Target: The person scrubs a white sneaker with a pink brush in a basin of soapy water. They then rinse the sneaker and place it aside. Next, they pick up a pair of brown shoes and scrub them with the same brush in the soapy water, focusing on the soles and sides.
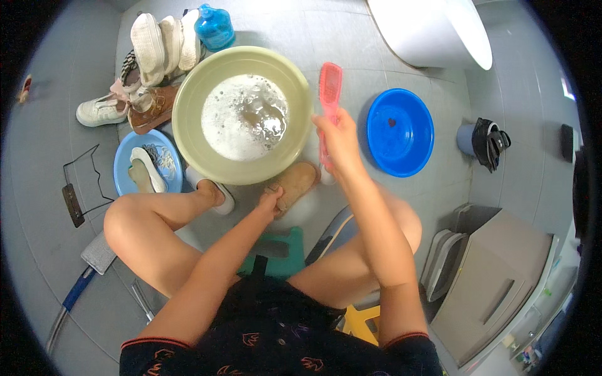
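My left hand (270,202) grips a tan shoe (297,182), held just beyond my knees at the near edge of a large pale-green basin (188,141). Sudsy water (229,128) with foam and bubbles lies in that basin. To the right of it, my right hand (340,139) is closed round the handle of a pink scrubbing brush (330,84), whose head points away from me. The brush is raised and apart from the shoe.
White shoes (148,47), a brown shoe (150,108) and a blue jug (215,30) stand at the far left. A light-blue basin (119,164) holds insoles and laces. On the right are a blue basin (376,147), a small bin (466,139) and a beige cabinet (495,282).
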`<state>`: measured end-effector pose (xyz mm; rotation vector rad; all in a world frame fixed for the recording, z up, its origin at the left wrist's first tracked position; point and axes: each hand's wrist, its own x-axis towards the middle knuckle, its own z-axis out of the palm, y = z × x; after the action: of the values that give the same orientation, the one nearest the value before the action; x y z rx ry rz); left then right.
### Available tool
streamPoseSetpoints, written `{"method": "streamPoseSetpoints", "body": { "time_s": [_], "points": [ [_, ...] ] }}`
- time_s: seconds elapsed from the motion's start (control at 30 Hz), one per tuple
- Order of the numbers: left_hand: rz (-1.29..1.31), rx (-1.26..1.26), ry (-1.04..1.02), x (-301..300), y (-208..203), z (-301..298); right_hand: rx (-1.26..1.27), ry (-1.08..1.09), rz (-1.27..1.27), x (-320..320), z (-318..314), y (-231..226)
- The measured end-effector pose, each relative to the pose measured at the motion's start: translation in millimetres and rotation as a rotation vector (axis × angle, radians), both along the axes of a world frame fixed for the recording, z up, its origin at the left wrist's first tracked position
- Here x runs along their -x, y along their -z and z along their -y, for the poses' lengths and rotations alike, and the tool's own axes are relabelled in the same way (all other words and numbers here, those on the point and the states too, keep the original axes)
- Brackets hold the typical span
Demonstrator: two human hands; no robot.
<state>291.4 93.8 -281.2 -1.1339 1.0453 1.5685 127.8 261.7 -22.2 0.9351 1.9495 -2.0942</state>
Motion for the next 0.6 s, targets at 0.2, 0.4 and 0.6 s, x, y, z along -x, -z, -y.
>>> {"method": "streamPoseSetpoints", "body": {
  "time_s": [0.2,0.4,0.6],
  "points": [
    [0.017,-0.161,-0.273,-12.7,-119.9,51.6,-0.160,-0.174,-0.019,9.4,0.2,-16.3],
    [-0.340,-0.494,-0.648,39.3,-218.8,111.9,-0.420,-0.494,-0.012,6.4,24.3,37.2],
    [-0.505,-0.389,-0.456,140.4,-285.4,191.5,-0.895,-0.988,0.035,31.2,62.8,165.8]
  ]
}}
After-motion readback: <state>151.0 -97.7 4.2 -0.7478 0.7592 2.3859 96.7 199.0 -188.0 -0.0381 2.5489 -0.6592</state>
